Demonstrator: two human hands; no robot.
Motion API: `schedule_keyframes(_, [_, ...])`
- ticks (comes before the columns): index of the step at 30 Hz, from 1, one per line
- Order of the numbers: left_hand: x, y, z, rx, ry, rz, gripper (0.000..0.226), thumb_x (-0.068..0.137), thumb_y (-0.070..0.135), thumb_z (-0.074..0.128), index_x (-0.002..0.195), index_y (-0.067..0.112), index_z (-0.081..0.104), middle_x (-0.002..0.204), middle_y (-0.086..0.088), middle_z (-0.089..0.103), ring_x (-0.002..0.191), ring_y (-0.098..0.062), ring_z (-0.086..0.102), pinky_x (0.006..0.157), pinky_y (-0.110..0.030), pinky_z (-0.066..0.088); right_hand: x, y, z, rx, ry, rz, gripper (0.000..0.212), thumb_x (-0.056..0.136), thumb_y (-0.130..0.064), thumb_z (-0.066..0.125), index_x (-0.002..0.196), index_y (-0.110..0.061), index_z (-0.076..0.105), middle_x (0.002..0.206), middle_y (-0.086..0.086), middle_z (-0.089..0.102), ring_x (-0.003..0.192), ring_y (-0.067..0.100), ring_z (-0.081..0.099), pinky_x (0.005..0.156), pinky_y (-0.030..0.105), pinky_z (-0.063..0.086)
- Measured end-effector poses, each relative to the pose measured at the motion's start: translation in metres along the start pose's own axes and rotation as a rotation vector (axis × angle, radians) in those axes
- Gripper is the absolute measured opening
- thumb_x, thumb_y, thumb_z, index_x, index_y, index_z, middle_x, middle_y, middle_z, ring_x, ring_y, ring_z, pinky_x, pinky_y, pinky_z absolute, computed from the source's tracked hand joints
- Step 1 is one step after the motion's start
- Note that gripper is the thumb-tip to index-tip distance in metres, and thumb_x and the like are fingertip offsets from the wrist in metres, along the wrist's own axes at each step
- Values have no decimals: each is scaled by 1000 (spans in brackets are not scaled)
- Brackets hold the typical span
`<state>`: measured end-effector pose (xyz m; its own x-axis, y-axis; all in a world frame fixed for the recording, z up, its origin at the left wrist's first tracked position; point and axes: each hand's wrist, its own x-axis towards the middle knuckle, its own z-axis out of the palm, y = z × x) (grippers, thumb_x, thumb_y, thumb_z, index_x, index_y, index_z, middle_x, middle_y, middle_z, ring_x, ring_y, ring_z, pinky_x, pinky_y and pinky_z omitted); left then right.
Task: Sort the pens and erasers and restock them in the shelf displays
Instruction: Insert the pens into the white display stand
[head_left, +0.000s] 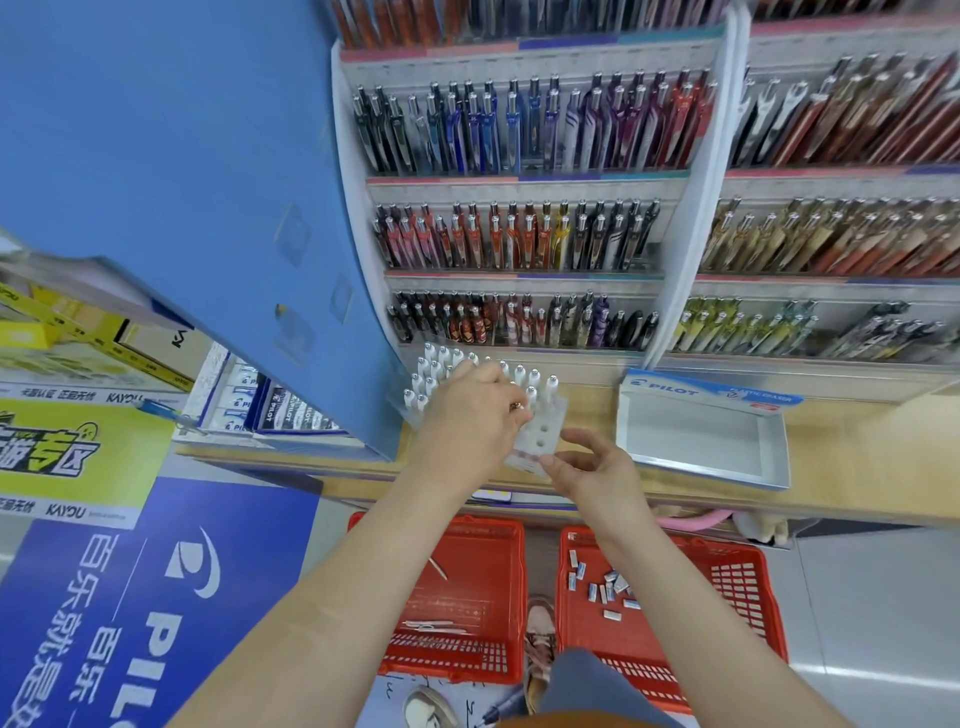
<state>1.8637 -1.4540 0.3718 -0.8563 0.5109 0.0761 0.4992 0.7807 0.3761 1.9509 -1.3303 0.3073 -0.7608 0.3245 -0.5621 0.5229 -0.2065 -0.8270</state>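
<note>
A clear pen stand (540, 436) with round holes sits on the wooden ledge, filled with several white pens (441, 364). My left hand (475, 405) is over the stand with its fingers curled round a white pen at the stand's right side. My right hand (584, 467) pinches the stand's near corner. To the right lies an empty Pilot eraser box (696, 436). On the floor, the left red basket (462, 597) holds a few pens and the right red basket (670, 603) holds several small erasers (605, 587).
Shelf displays (524, 234) above the ledge hold rows of pens, with more on the right unit (831, 239). A blue side panel (208, 208) stands at the left with boxed stock (270, 405) beneath. My shoes (540, 639) stand between the baskets.
</note>
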Motion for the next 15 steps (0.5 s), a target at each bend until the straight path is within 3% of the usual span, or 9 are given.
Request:
schedule_keyframes(2, [1,1,0,53,-28,10,21,87,33,61,95,18,73,87,2,56,93,-20,47,82,-34,42,0,1,0,0,-2,4,42,81,-16,75,119,-17,58,96,14,67,83,19,63,84,38,51])
schedule_keyframes(5, [4,-1,-1,88,-75,-12,24,89,38,58,103,22,70,95,4,57,101,-18,45,86,-31,40,-3,-3,0,-24,-2,13,39,81,-19,75,116,-19,58,93,11,68,80,19,62,83,39,51])
schedule_keyframes(7, [0,-2,-6,52,-73,-3,27,89,37,58,107,20,68,97,3,59,102,-18,46,89,-32,40,-8,-10,-1,-61,19,8,32,81,-21,75,108,-18,58,85,6,65,73,19,59,73,37,50])
schedule_keyframes(9, [-10,-4,-17,-61,-3,-6,28,90,32,59,112,17,66,98,1,63,100,-20,50,90,-32,39,-14,-17,-3,-108,50,-30,23,81,-22,73,97,-17,58,80,5,61,68,20,56,62,35,45])
schedule_keyframes(11, [-29,-11,-33,-191,107,-60,25,90,27,57,112,17,68,96,2,67,93,-17,55,85,-29,41,-21,-27,-6,-186,49,-90,15,85,-22,70,90,-12,60,77,8,62,67,20,58,63,35,47])
schedule_keyframes(15, [-85,-49,-58,-398,240,-288,23,86,22,53,99,24,72,88,13,69,81,-1,61,77,-20,47,-37,-46,-2,-316,-189,-164,9,90,-13,62,85,-6,65,73,10,68,60,13,63,59,21,50])
